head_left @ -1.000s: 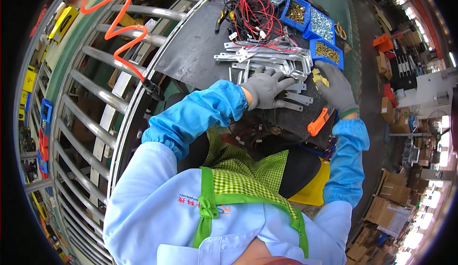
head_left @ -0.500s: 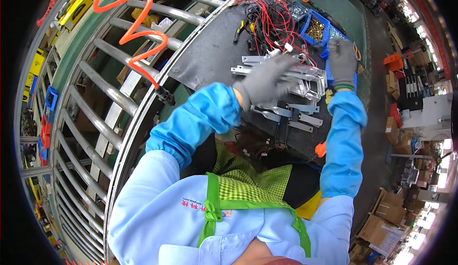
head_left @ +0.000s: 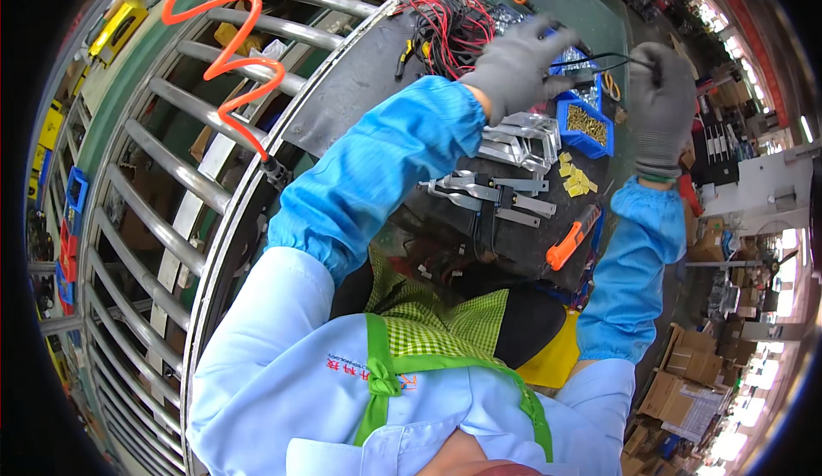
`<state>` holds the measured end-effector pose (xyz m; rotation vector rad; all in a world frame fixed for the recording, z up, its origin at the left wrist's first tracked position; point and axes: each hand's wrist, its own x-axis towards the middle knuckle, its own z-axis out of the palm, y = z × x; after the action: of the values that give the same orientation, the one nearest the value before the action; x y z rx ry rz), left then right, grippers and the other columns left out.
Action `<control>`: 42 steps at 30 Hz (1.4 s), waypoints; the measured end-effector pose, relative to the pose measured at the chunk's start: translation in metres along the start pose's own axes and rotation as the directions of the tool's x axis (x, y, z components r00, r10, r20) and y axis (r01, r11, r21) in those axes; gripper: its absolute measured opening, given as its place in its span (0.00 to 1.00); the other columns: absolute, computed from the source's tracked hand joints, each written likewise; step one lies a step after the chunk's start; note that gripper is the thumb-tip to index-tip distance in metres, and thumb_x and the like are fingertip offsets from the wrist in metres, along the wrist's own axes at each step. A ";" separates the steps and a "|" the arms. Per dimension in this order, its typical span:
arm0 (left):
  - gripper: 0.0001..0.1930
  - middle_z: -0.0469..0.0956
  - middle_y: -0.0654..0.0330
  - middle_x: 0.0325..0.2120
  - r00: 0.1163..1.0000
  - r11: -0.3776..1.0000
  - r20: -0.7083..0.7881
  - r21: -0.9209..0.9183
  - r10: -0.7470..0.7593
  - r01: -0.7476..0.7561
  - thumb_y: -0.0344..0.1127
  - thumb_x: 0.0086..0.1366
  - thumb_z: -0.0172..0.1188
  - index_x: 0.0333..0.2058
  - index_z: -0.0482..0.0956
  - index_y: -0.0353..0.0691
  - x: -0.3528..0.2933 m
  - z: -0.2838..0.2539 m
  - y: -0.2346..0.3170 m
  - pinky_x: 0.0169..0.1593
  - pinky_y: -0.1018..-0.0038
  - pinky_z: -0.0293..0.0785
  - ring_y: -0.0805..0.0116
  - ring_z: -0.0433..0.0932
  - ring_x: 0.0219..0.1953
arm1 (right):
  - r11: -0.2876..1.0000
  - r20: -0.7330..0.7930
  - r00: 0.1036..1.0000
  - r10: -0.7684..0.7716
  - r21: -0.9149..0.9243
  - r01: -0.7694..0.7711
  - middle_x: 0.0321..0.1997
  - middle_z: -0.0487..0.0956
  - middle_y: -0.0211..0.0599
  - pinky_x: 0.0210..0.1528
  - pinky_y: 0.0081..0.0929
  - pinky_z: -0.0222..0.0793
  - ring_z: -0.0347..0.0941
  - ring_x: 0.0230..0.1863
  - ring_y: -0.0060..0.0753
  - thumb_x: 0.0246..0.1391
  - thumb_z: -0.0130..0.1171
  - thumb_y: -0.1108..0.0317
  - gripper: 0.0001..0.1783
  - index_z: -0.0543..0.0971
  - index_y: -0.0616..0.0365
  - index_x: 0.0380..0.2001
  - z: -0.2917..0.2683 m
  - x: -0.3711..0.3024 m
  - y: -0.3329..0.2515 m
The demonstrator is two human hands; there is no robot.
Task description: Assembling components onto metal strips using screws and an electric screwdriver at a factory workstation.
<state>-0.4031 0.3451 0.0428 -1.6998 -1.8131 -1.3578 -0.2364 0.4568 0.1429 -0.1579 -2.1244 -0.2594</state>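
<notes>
My right hand (head_left: pixel 661 99), in a grey glove, is closed on a thin black cable (head_left: pixel 608 56) at the right edge of the bench. The cable stretches left toward my left hand (head_left: pixel 518 65), also gloved. Its thumb and fingers are spread, with the cable's left end near the gap between them; contact there is unclear. Bent metal brackets (head_left: pixel 531 144) lie just below the left hand. Nearer to me are flat metal brackets (head_left: pixel 497 192) with black parts. A bundle of red and black wires (head_left: pixel 441 26) sits behind the left hand, partly covered by it.
A blue bin of brass-coloured screws (head_left: pixel 586 125) stands right of the brackets, near yellow pieces (head_left: pixel 576 176). An orange-handled tool (head_left: pixel 572 238) lies near the bench's front. Metal rails (head_left: pixel 184 172) and a coiled orange air hose (head_left: pixel 248 61) are at left.
Both hands have moved to the right, the left one also away from me over the blue bins. A black cable now shows at the right hand. The screw bin shows uncovered, with yellow pieces nearby.
</notes>
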 end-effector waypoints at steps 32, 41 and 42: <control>0.16 0.80 0.47 0.33 0.905 0.905 0.297 -0.207 -0.305 0.373 0.45 0.62 0.58 0.41 0.78 0.39 -0.014 0.019 -0.082 0.42 0.55 0.74 0.46 0.80 0.38 | 0.912 0.212 0.899 0.383 0.066 -0.404 0.28 0.69 0.44 0.39 0.35 0.65 0.68 0.31 0.42 0.62 0.53 0.63 0.14 0.72 0.65 0.30 0.027 -0.004 0.012; 0.15 0.79 0.56 0.31 0.958 0.882 -0.019 -0.396 -0.286 0.255 0.37 0.61 0.61 0.45 0.76 0.38 -0.038 0.026 -0.150 0.29 0.68 0.76 0.65 0.78 0.25 | 0.960 0.401 0.873 0.279 -0.135 -0.245 0.35 0.73 0.47 0.46 0.40 0.66 0.72 0.42 0.52 0.64 0.51 0.55 0.18 0.74 0.63 0.34 0.039 -0.069 0.072; 0.14 0.80 0.56 0.31 0.718 0.406 0.292 -0.664 -0.632 0.628 0.36 0.62 0.60 0.45 0.77 0.38 -0.038 0.040 -0.132 0.29 0.68 0.77 0.64 0.79 0.24 | 0.948 0.344 0.883 0.319 -0.116 -0.297 0.35 0.74 0.47 0.46 0.39 0.67 0.72 0.42 0.51 0.63 0.51 0.55 0.18 0.74 0.62 0.34 0.030 -0.073 0.076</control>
<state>-0.4978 0.3731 -0.0612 -1.2335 -2.1875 -2.7327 -0.2053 0.5371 0.0753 -0.6163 -2.4115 -0.1098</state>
